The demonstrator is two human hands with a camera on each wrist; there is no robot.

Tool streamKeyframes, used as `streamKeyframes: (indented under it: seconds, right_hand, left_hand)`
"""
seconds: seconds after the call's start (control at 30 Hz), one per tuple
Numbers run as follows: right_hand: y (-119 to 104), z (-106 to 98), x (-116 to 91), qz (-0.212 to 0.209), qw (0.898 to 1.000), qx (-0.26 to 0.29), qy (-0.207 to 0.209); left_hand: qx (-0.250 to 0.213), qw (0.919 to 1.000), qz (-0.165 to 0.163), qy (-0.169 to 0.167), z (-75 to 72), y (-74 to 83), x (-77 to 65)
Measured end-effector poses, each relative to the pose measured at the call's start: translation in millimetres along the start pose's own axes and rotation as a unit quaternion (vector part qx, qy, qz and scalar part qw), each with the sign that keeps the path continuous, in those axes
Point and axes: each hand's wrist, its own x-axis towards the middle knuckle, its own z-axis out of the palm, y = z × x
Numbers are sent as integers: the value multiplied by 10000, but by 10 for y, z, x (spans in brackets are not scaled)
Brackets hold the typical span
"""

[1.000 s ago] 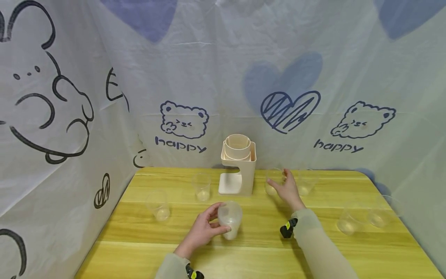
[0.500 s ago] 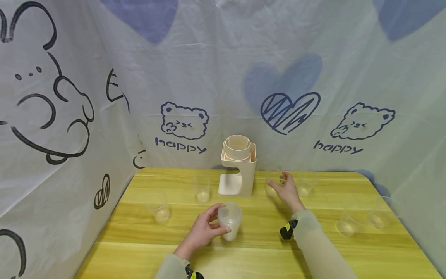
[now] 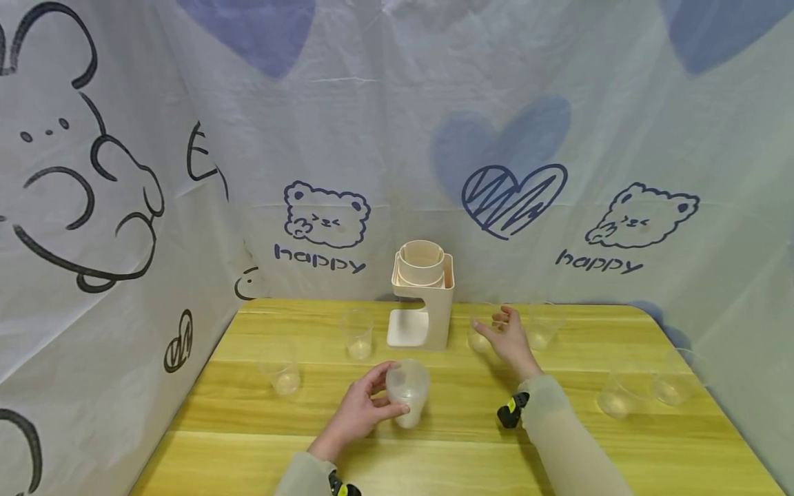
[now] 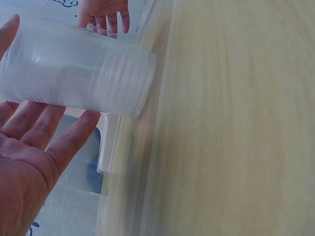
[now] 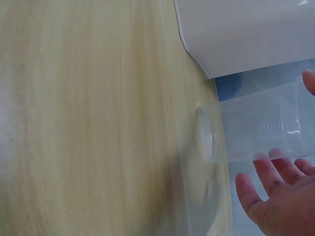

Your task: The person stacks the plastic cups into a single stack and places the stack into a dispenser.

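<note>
My left hand (image 3: 362, 410) grips an upright stack of clear plastic cups (image 3: 411, 386), thumb on one side and fingers on the other, near the middle of the table. In the left wrist view, layered rings show at the lower end of the cup stack (image 4: 93, 73). At the back, right of a cream stand (image 3: 438, 310), my right hand (image 3: 513, 343) holds a single clear plastic cup (image 3: 480, 334) that stands upright on the table. The right wrist view shows fingertips (image 5: 275, 154) against the wall of this cup (image 5: 256, 125), with the thumb at its opposite side near the rim.
The cream stand carries a round container (image 3: 422, 263) on top. Single clear cups stand at the left (image 3: 285, 375), back left (image 3: 358, 337) and back right (image 3: 542, 331). Further clear cups (image 3: 616, 399) are at the right. A printed curtain (image 3: 384, 138) hangs behind the wooden table (image 3: 248, 461).
Both hands stay nearly in place. The right fingers have bent a little beside the cup, and the whole head view has shifted slightly.
</note>
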Motion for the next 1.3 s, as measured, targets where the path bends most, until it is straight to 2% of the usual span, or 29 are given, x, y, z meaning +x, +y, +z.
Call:
streamKeyframes:
  seconds: [0.63,0.93,1.3]
  right_hand:
    - [-91,0,-165,-175,9990,382,170]
    - [-230,-9,-345,-390,9981,468,88]
    - [-332,-23,-572,-1005,9929,611,-151]
  left_hand:
    - [16,10000,-47,5,3,33,-11]
    - [112,9999,19,100,25,37,-11]
    - [284,9995,-67,109,85,102,-48]
